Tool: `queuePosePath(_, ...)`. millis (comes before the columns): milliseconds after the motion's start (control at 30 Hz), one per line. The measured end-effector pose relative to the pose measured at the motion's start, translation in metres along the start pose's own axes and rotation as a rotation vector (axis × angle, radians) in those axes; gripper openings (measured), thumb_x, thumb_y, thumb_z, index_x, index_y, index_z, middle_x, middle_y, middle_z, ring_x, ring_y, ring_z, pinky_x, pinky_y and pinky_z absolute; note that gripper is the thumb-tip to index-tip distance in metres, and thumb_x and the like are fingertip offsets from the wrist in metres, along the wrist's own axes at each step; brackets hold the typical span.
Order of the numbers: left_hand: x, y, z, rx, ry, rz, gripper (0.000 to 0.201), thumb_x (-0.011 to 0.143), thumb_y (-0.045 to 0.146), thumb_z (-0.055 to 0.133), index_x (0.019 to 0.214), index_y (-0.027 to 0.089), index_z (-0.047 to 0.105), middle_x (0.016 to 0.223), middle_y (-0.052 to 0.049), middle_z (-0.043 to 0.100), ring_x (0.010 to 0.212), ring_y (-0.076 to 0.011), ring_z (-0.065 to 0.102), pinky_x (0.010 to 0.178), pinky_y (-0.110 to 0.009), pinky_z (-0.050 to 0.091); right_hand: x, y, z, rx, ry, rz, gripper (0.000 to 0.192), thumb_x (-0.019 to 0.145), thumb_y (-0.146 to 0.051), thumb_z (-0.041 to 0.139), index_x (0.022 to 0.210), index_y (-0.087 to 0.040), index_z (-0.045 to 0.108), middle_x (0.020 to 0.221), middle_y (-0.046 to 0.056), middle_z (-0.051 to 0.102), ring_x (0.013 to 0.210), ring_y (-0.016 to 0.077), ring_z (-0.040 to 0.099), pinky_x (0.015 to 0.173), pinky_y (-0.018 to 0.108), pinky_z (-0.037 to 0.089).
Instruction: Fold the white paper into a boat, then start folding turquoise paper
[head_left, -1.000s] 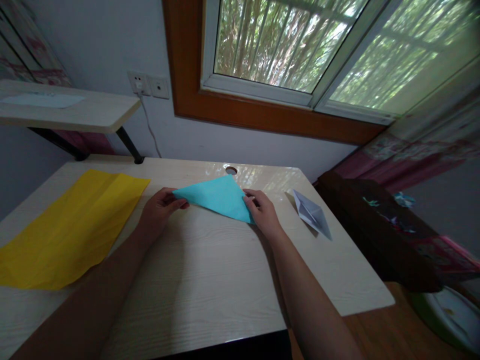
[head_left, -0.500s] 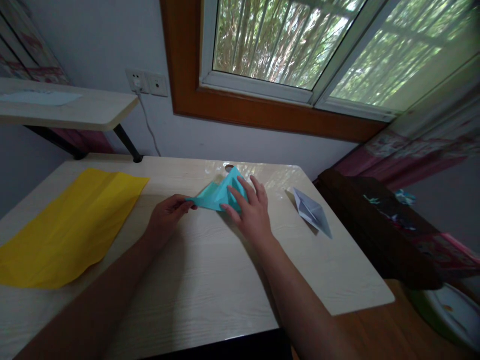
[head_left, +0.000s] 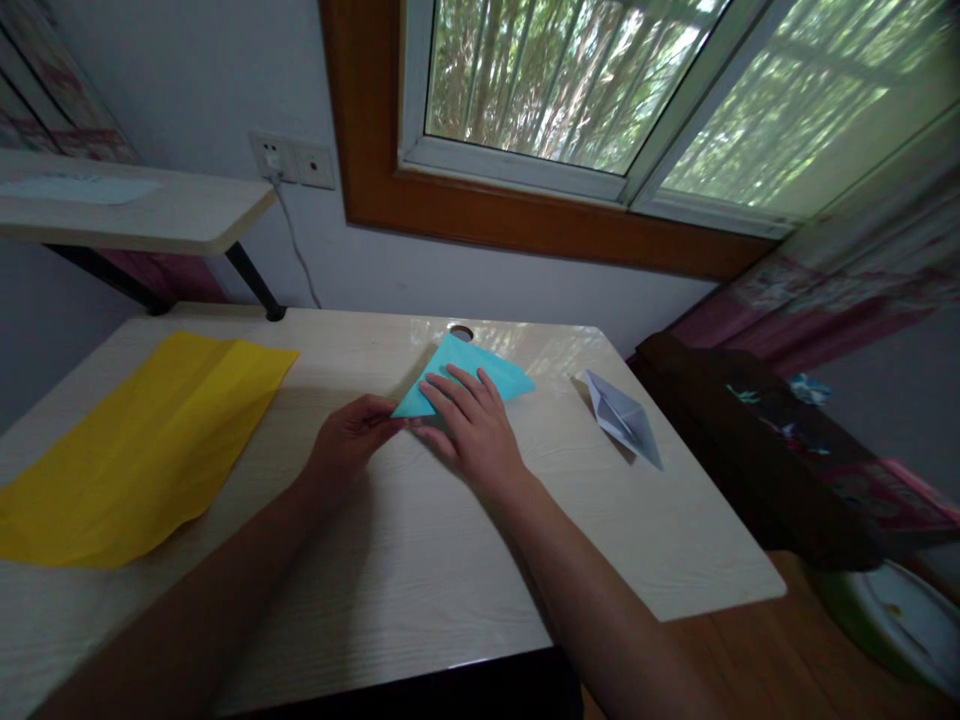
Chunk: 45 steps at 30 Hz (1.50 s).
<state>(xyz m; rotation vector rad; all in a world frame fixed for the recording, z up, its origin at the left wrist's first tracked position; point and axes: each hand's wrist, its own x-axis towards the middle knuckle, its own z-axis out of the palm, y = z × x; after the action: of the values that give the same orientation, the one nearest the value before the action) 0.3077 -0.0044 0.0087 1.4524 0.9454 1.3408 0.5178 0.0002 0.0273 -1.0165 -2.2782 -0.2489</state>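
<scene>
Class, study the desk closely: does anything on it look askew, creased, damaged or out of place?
Nothing is spilled or torn. The yellow sheet lies skewed to the desk edges and shows fold creases. The blue paper, flat under the right hand with the left hand at its corner, looks tidy.

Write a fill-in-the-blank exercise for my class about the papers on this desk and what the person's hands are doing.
1. The right hand lies flat on the folded ____ paper.
2. The left hand pinches that paper's ____ corner.
3. The large sheet at the desk's left is ____.
4. Right of the hands lies a folded ____ paper.

Missing words: blue; left; yellow; white
</scene>
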Motion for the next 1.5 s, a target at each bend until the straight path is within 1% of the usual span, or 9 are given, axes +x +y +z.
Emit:
queuePosePath(200,0.0021,0.0005,-0.0015,0.052,-0.036,0.212,0.008,0.083,0.028,0.077,0.086,0.021,0.073,0.088,-0.004,0.071,0.082,-0.0171,0.067,0.077,-0.031,0.056,-0.0025,0.0029,0.0051,0.08,0.041,-0.051,0.031,0.096,-0.034,0.062,0.126,-0.024,0.064,0.116,0.004,0.073,0.118,0.024,0.06,0.116,0.049,0.035)
queuePosePath(333,0.0036,-0.0001,-0.0037,0.178,-0.037,0.324,0.005,0.085,0.025,0.074,0.09,0.023,0.073,0.096,-0.005,0.067,0.09,-0.0167,0.065,0.082,-0.032,0.055,-0.0028,0.0036,0.006,0.098,0.036,-0.036,0.024,0.097,-0.03,0.06,0.119,-0.022,0.068,0.108,0.006,0.074,0.107,0.0238,0.062,0.103,0.045,0.044)
queuePosePath(467,0.0034,-0.0009,-0.0043,0.23,0.007,0.344,0.01,0.085,0.03,0.075,0.091,0.022,0.072,0.103,-0.006,0.064,0.095,-0.0172,0.064,0.08,-0.03,0.057,-0.003,0.0027,0.0052,0.086,0.027,-0.036,0.021,0.098,-0.029,0.058,0.114,-0.022,0.07,0.105,0.007,0.074,0.101,0.0232,0.061,0.094,0.041,0.046)
queuePosePath(567,0.0015,0.0003,-0.0042,0.211,0.015,0.326,0.01,0.084,0.028,0.075,0.092,0.023,0.071,0.105,-0.006,0.065,0.098,-0.0178,0.065,0.081,-0.031,0.056,-0.0029,0.0017,0.0045,0.06,0.021,-0.049,0.022,0.098,-0.029,0.057,0.115,-0.021,0.069,0.104,0.007,0.074,0.099,0.0228,0.06,0.092,0.04,0.046)
queuePosePath(667,-0.0012,0.0025,-0.0037,0.161,0.029,0.264,0.011,0.084,0.029,0.075,0.092,0.022,0.07,0.105,-0.007,0.068,0.097,-0.0191,0.066,0.083,-0.033,0.056,-0.0029,0.0014,0.0045,0.027,0.002,-0.051,0.022,0.099,-0.029,0.056,0.115,-0.02,0.069,0.103,0.007,0.074,0.098,0.0227,0.06,0.091,0.04,0.046)
queuePosePath(867,-0.0038,0.0039,-0.002,0.111,0.052,0.165,0.015,0.082,0.031,0.077,0.088,0.02,0.068,0.097,-0.006,0.073,0.089,-0.0186,0.069,0.082,-0.033,0.057,-0.0039,0.0016,0.0062,-0.027,-0.013,-0.047,0.022,0.099,-0.027,0.056,0.116,-0.021,0.069,0.104,0.007,0.074,0.096,0.0225,0.06,0.089,0.04,0.045)
queuePosePath(1033,-0.0032,0.0032,-0.0022,0.131,0.036,0.177,0.012,0.082,0.028,0.077,0.086,0.021,0.069,0.097,-0.005,0.073,0.088,-0.0165,0.068,0.082,-0.03,0.056,-0.0043,0.0008,0.0054,-0.059,-0.013,-0.065,0.023,0.099,-0.026,0.055,0.117,-0.02,0.068,0.106,0.007,0.074,0.097,0.0232,0.059,0.089,0.04,0.045)
queuePosePath(1333,-0.0031,0.0035,-0.0002,0.104,0.065,0.139,0.018,0.081,0.034,0.077,0.083,0.02,0.067,0.094,-0.006,0.073,0.087,-0.0181,0.069,0.081,-0.032,0.058,-0.0039,-0.001,0.0059,-0.057,-0.024,-0.055,0.023,0.099,-0.025,0.054,0.118,-0.022,0.068,0.106,0.007,0.074,0.097,0.023,0.059,0.089,0.04,0.045)
queuePosePath(1500,-0.0034,-0.0008,0.0003,0.047,0.098,0.143,0.021,0.079,0.032,0.08,0.09,0.02,0.066,0.093,-0.005,0.073,0.087,-0.0173,0.07,0.083,-0.032,0.059,-0.0039,-0.0019,0.0052,-0.069,-0.024,-0.065,0.023,0.099,-0.024,0.055,0.117,-0.02,0.068,0.107,0.007,0.074,0.096,0.0236,0.059,0.088,0.041,0.046)
